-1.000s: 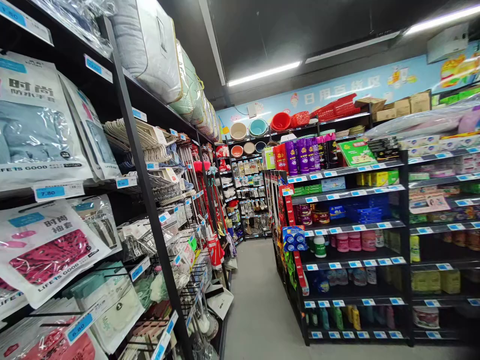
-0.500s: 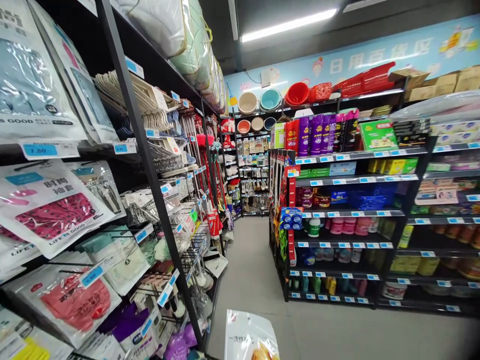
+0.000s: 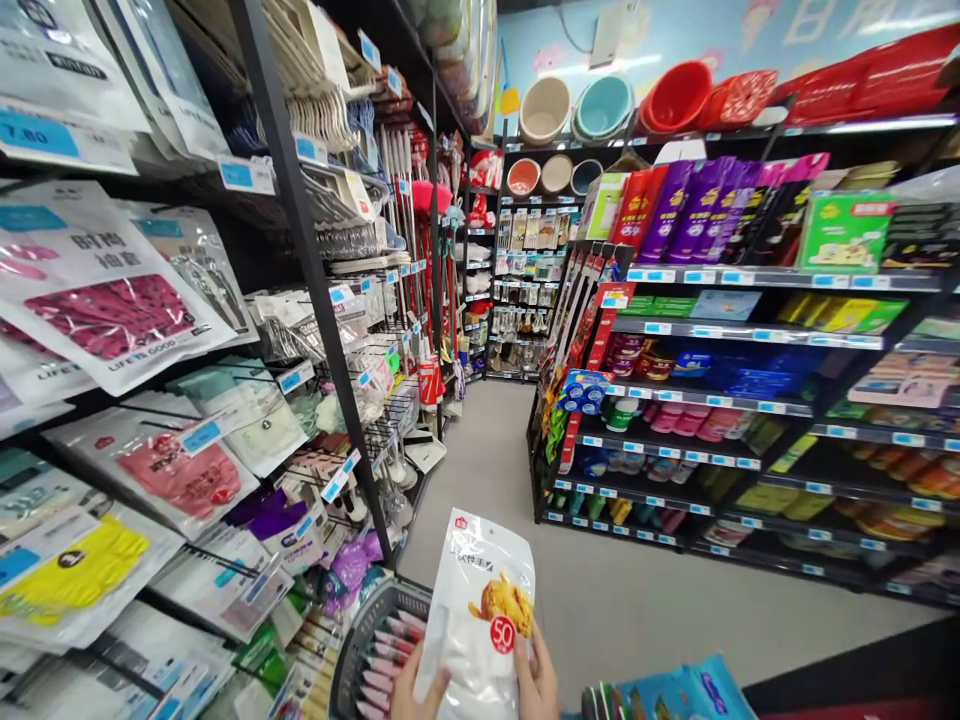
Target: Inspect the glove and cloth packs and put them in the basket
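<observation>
A white pack of disposable gloves, printed with roast chicken and a red "50" circle, is held upright low in the middle of the view. My left hand grips its lower left edge, thumb on the front. On the lower right side my right hand pinches the same pack. Just left of and below it, a dark grey shopping basket holds several slim pink-and-white packages. The pack and my left hand overlap part of the basket.
Along the left, a black rack carries bagged gloves, hangers and mops. A shelf unit with boxes and bottles stands to the right of the grey aisle floor. A blue package lies at the bottom edge.
The view has tilted down and turned, so shelves appear higher and slanted. The glove pack has come further up into view, and both hands and the basket now show.
</observation>
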`<state>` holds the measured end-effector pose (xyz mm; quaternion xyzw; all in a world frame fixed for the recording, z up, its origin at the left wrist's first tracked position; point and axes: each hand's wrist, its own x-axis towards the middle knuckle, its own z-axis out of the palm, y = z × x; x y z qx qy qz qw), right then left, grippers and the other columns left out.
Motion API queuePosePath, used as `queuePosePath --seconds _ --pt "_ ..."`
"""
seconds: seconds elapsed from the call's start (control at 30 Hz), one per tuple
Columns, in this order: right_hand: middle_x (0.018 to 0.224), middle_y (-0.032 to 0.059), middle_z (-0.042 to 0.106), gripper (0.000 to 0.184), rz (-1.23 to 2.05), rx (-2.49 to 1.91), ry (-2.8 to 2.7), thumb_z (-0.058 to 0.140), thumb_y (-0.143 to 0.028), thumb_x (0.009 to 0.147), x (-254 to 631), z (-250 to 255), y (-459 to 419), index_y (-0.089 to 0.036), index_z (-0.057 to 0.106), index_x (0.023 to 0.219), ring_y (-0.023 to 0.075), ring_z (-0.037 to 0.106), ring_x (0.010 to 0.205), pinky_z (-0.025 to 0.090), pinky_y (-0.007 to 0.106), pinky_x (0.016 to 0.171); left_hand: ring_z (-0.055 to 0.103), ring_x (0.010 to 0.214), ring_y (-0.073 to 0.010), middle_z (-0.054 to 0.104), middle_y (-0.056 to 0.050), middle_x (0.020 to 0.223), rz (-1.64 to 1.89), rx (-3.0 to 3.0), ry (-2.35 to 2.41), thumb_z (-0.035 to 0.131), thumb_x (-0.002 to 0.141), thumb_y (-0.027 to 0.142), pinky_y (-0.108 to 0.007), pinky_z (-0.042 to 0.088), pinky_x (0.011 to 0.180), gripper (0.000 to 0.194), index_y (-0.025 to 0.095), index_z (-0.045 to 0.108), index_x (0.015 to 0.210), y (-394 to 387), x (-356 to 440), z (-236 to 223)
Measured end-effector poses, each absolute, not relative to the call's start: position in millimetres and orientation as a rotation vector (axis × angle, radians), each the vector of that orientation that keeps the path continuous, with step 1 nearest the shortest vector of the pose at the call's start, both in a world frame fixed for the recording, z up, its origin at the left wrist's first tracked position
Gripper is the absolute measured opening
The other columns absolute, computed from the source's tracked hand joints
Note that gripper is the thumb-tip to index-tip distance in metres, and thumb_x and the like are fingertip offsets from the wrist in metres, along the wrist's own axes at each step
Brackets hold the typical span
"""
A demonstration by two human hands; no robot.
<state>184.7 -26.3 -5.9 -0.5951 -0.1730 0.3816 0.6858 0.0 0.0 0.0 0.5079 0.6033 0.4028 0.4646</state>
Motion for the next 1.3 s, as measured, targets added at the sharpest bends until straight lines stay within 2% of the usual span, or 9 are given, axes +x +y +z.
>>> queuePosePath --seconds 0.07,0.13,0.37,0.53,0.8,1.07,1.13,1.2,1.3 --pt "0.129 0.0168 0.06 0.089 0.93 -1.251 -0.414 0.073 -0.06 0.066 185 -4 -31 -0.015 0.047 0.138 0.0337 0.06 0.115 0.056 0.04 0.087 0.057 0.118 -0.0349 0.066 -0.017 0.121 0.993 1.245 1.412 0.069 0.063 0.063 -0.04 0.046 0.102 0.075 0.009 0.065 0.115 -2 -1 0" --pt "0.132 0.0172 0.058 0.089 0.973 -1.214 -0.445 0.07 -0.055 0.074 185 3 -36 -0.016 0.035 0.145 0.0314 0.061 0.113 0.057 0.039 0.085 0.056 0.12 -0.0334 0.064 -0.017 0.124 0.956 1.256 1.366 0.068 0.066 0.061 -0.04 0.045 0.103 0.074 0.009 0.063 0.118 -5 -2 4" --pt "0.131 0.014 0.06 0.089 0.963 -1.214 -0.503 0.067 -0.048 0.078 185 10 -43 -0.02 0.024 0.15 0.0282 0.062 0.113 0.055 0.039 0.089 0.057 0.119 -0.0304 0.064 -0.015 0.124 0.94 1.282 1.311 0.068 0.072 0.053 -0.039 0.043 0.104 0.065 0.009 0.061 0.12 -12 -2 8" --pt "0.128 0.0138 0.062 0.09 0.984 -1.208 -0.469 0.068 -0.049 0.077 186 4 -44 -0.02 0.025 0.149 0.0287 0.061 0.115 0.054 0.04 0.09 0.06 0.114 -0.0295 0.067 -0.013 0.12 0.939 1.276 1.276 0.068 0.074 0.05 -0.039 0.046 0.101 0.06 0.011 0.062 0.119 -15 -3 10" --pt "0.112 0.0151 0.07 0.095 1.066 -1.252 -0.424 0.074 -0.047 0.073 187 1 -45 -0.016 0.026 0.149 0.0309 0.069 0.098 0.059 0.041 0.076 0.062 0.11 -0.0295 0.068 -0.012 0.117 0.952 1.291 1.258 0.068 0.075 0.046 -0.041 0.046 0.1 0.054 0.012 0.064 0.117 -16 -5 20" --pt "0.124 0.0154 0.064 0.093 0.957 -1.293 -0.47 0.071 -0.047 0.073 184 -7 -44 -0.015 0.027 0.149 0.0285 0.065 0.107 0.055 0.037 0.085 0.06 0.113 -0.0296 0.067 -0.012 0.12 0.914 1.338 1.236 0.065 0.078 0.04 -0.042 0.045 0.101 0.052 0.012 0.061 0.121 -14 -7 6" --pt "0.131 0.0159 0.059 0.089 0.921 -1.311 -0.491 0.07 -0.047 0.074 184 -7 -43 -0.015 0.03 0.147 0.0285 0.061 0.114 0.053 0.037 0.089 0.058 0.116 -0.0289 0.064 -0.011 0.125 0.867 1.389 1.25 0.063 0.079 0.036 -0.042 0.044 0.102 0.055 0.014 0.055 0.129 -13 -8 3" --pt "0.136 0.0162 0.055 0.086 0.901 -1.322 -0.51 0.068 -0.048 0.075 185 -6 -42 -0.015 0.033 0.146 0.0287 0.059 0.117 0.052 0.037 0.092 0.052 0.124 -0.0274 0.056 -0.011 0.136 0.809 1.51 1.27 0.064 0.077 0.027 -0.043 0.039 0.107 0.067 0.018 0.044 0.14 -12 -9 1" --pt "0.137 0.0169 0.053 0.084 0.894 -1.321 -0.515 0.067 -0.047 0.076 186 -6 -41 -0.015 0.033 0.146 0.0291 0.058 0.118 0.051 0.038 0.093 0.033 0.139 -0.0277 0.037 -0.011 0.151 0.703 1.809 1.267 0.069 0.07 0.018 -0.044 0.026 0.115 0.086 0.023 0.032 0.148 -13 -11 1"
